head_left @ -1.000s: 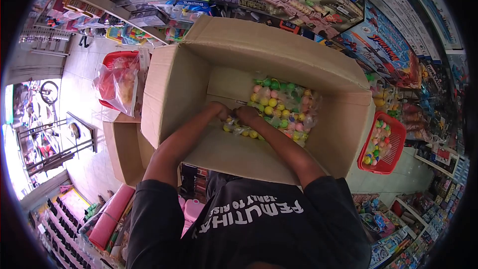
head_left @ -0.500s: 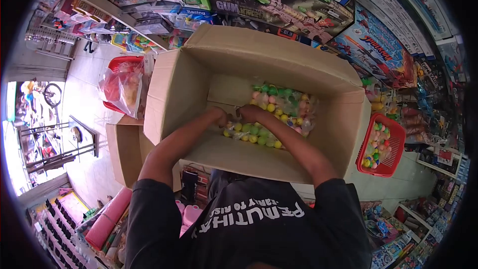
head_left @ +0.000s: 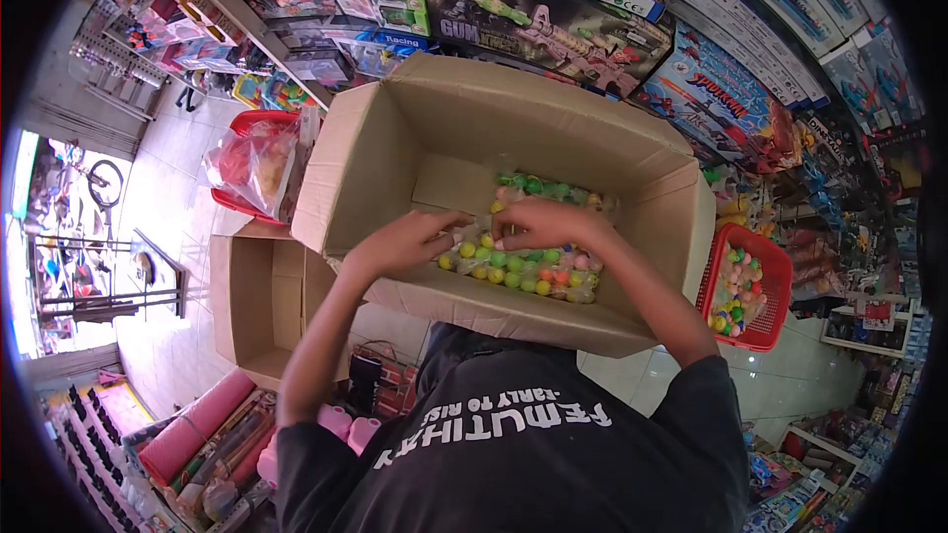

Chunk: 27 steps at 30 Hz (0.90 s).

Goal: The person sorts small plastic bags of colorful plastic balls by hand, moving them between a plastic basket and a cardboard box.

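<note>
Inside the big cardboard box (head_left: pixel 370 168), clear plastic bags of small coloured balls (head_left: pixel 513 265) lie toward the right of the bottom. Yellow, green, orange and pale pink balls show through the film. My left hand (head_left: pixel 407 240) hovers over the left end of the near bag, its fingers stretched out and apart. Opposite it, my right hand (head_left: pixel 545 224) has its fingers bent down and pinched at the edge of the near bag; the fingertips are partly hidden. Farther back in the box lies another bag with green balls (head_left: pixel 538 185).
A red basket (head_left: pixel 773 321) with bagged balls stands to the right. On the left are another red basket (head_left: pixel 237 202) holding a plastic bag and a smaller open carton (head_left: pixel 229 301). Boxed toys (head_left: pixel 553 30) line the shelf behind. Pink rolls (head_left: pixel 202 424) lie at lower left.
My left hand has lifted and drawn back to the left, its fingers now stretched out. My right hand has shifted slightly right. The near bag looks straighter, and the view has shifted a little.
</note>
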### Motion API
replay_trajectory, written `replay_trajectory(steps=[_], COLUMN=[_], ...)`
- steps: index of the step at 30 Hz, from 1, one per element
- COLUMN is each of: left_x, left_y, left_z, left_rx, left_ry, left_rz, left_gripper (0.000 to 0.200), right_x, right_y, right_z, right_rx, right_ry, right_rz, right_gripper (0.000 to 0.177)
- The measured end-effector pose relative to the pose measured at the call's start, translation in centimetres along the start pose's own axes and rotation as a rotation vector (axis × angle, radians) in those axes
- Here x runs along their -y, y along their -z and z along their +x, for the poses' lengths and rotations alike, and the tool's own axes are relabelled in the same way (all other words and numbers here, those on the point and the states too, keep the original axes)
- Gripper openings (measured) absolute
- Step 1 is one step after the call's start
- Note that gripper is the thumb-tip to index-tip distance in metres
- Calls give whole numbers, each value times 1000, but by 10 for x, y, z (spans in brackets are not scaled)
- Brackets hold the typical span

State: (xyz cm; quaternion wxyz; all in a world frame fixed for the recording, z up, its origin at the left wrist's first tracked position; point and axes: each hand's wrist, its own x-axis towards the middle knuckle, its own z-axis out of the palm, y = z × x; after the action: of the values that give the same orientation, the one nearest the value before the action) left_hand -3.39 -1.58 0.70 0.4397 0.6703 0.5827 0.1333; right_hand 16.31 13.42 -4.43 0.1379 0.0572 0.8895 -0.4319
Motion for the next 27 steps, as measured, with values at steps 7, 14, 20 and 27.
replay_trajectory(steps=[7,14,20,27], left_x=[12,81,235,247], left_y=[-94,-179,-295,-355], left_z=[-109,-105,-69,-75], left_rx=[-450,107,182,39], left_ry=[-415,69,180,665], left_rz=[-1220,-985,-379,-660], left_gripper=[26,27,29,35], right_x=[107,111,-9,-102], right_y=[-44,-165,-312,-461], right_z=[-78,-47,-31,-109], right_rx=[-301,-186,-288,-913], right_ry=[36,-1,-369,-1052], right_rz=[440,810,885,1245], right_gripper=[19,21,25,24])
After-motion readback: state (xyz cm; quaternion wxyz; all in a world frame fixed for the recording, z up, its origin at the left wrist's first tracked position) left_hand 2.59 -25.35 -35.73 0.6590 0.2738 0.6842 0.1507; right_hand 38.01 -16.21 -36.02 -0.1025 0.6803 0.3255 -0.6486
